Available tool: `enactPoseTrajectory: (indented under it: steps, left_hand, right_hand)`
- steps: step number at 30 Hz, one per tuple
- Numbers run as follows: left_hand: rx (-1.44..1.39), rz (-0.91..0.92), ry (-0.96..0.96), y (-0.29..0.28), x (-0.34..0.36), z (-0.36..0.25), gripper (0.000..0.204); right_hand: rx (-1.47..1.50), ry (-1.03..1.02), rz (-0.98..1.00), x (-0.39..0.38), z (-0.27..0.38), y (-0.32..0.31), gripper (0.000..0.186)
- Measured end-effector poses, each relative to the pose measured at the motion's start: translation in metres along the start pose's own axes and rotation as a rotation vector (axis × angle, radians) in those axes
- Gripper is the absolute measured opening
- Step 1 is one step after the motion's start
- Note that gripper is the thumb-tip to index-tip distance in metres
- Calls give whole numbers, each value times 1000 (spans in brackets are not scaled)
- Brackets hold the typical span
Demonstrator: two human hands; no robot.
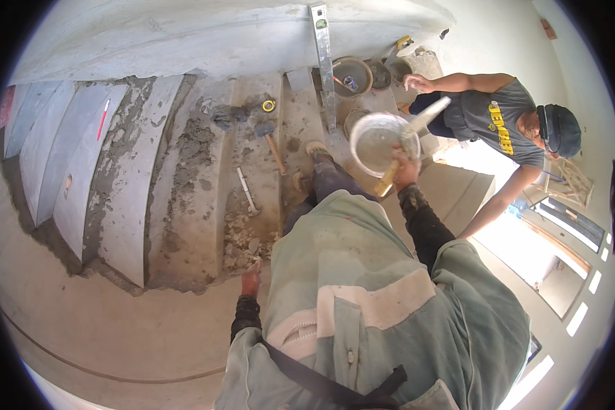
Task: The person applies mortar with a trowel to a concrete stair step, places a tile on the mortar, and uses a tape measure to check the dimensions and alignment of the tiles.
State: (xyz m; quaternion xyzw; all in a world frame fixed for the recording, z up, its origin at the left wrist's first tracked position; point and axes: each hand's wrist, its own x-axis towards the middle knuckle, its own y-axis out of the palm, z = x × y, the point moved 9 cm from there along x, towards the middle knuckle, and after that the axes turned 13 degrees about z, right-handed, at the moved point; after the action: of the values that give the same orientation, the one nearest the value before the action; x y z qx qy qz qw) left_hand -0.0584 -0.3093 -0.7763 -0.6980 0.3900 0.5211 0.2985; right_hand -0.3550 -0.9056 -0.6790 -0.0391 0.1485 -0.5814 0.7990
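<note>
My right hand is closed round the wooden handle of a trowel, its pale flat blade slanting up to the right. The blade crosses the rim of a round white bucket that has grey material inside. My left hand is low beside the rubble at the end of a step, fingers stretched forward and nothing visible in them. Left of my legs, a hammer with a white handle and a mallet with a wooden handle lie on the mortar-stained steps.
A co-worker in a grey shirt and dark cap leans in at right. A spirit level stands against the wall. Near it are a grey basin and a yellow tape measure. Grey slabs cover the left steps; a red-and-white marker rests there.
</note>
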Motion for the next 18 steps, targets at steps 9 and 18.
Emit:
enactPoseTrajectory:
  steps: [9,18]
  left_hand:
    - [557,-200,473,9,-9,-52,41]
    - [162,-218,347,74,69,-86,33]
  right_hand:
    - [89,42,-194,16,-37,-118,52]
    - [-620,-28,-113,69,-65,-157,42]
